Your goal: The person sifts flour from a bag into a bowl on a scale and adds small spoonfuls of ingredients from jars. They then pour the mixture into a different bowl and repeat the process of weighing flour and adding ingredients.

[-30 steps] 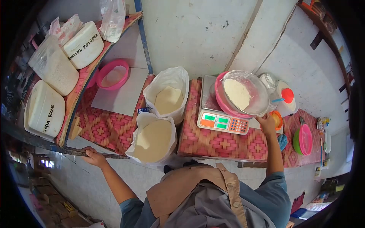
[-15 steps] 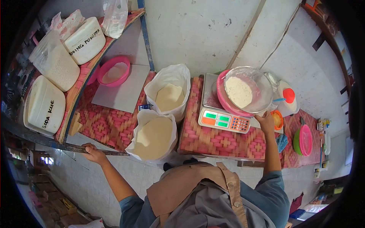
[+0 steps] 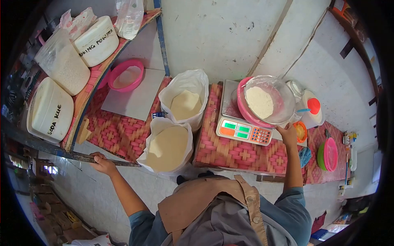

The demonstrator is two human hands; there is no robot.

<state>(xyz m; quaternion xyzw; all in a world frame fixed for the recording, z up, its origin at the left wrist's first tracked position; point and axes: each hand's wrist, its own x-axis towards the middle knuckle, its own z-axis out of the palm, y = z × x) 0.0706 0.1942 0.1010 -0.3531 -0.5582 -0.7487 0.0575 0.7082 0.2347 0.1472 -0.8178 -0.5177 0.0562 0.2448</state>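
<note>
A fine round sieve (image 3: 285, 98) with a heap of white flour (image 3: 259, 102) in it is over a pink bowl (image 3: 242, 102). The bowl stands on the pan of a digital scale (image 3: 245, 131) with lit green displays. My right hand (image 3: 288, 134) is closed on the near right edge of the sieve. Off to the left, my left hand (image 3: 103, 164) has its fingers wrapped round the dark shelf frame (image 3: 84, 158). Between my hands stand two open white sacks of pale powder or grains, a near sack (image 3: 167, 147) and a far sack (image 3: 185, 104).
Left, a shelf holds tubs marked BAKING POWDER (image 3: 96, 43) and SODA KUE (image 3: 51, 110). A pink basin (image 3: 127, 76) sits on a board (image 3: 137, 96). Right of the scale are a red-lidded container (image 3: 314, 106), an orange bowl (image 3: 300, 132), a blue cloth (image 3: 304, 156) and stacked bowls (image 3: 329, 155).
The sieve has shifted slightly toward me over the bowl, with my right hand still on its edge. My left hand keeps its grip on the frame. The view has turned slightly.
</note>
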